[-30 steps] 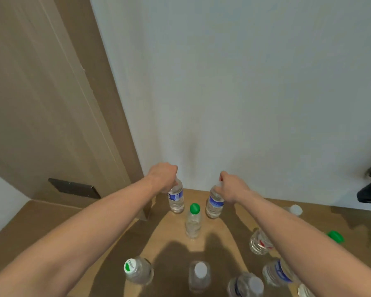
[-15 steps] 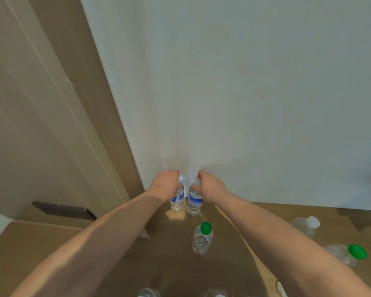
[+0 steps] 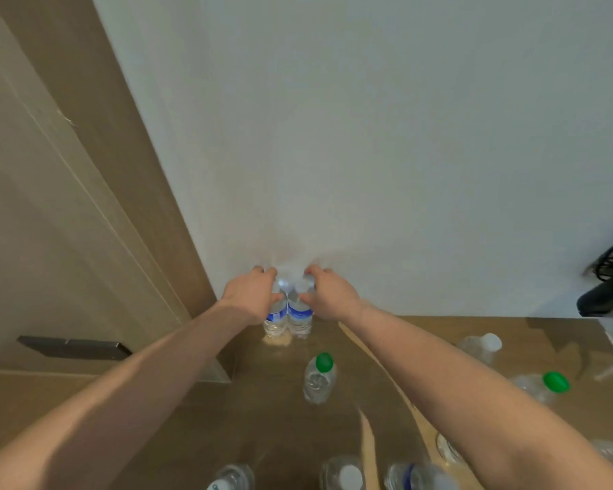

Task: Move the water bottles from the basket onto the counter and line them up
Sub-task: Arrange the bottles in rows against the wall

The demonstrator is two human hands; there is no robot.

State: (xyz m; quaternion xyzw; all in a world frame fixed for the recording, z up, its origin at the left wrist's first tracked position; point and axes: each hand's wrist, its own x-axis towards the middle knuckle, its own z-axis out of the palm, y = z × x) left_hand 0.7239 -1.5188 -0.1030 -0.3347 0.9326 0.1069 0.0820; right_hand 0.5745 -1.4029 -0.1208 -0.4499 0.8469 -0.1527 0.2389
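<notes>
A: Left side of the desk [image 3: 379, 412]?
B: Left hand [image 3: 250, 298], fingers wrapping round the neck of a blue-label bottle [image 3: 275, 318] that is standing upright at the wall [image 3: 368, 136].

A: Next item?
B: Second blue-label bottle [image 3: 299, 316], touching the first; right hand [image 3: 330, 297] is gripping its top, fingers curled round it.

A: Further right?
B: Green-cap bottle [image 3: 319, 378] is standing alone, nearer the camera. White-cap bottle [image 3: 482, 348] and another green-cap one [image 3: 542, 385] are sitting at the right. More bottles are showing along the bottom edge.
</notes>
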